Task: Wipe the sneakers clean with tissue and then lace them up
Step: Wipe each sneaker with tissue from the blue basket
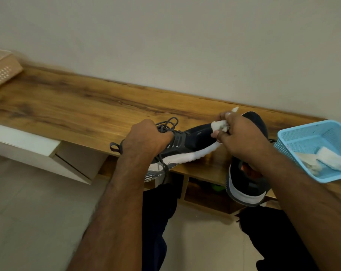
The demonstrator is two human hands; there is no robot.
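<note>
A: Where is the sneaker (187,141) sitting?
B: It is lying on its side over the front edge of the wooden surface (83,106), its heel end hanging past that edge. The left hand (148,138) is clamping its grip round the laced middle, with loose laces (168,123) looping up beside the knuckles.
A: And the tissue (219,125)?
B: The right hand (242,133) is pinching it, crumpled, against the sneaker's dark toe.
A: What is lying around the sneaker?
B: A second sneaker (246,184) is standing just to its right under the right forearm, its heel jutting over the same front edge. Further right of the sneaker, a blue basket (295,137) is holding used tissues (332,161) and overhanging the edge too.
A: Any open room?
B: Left of the sneaker, bare wood is running as far as a tan perforated basket (1,71) at the far end. Behind the sneaker, a strip of wood is reaching to the wall (185,45).
</note>
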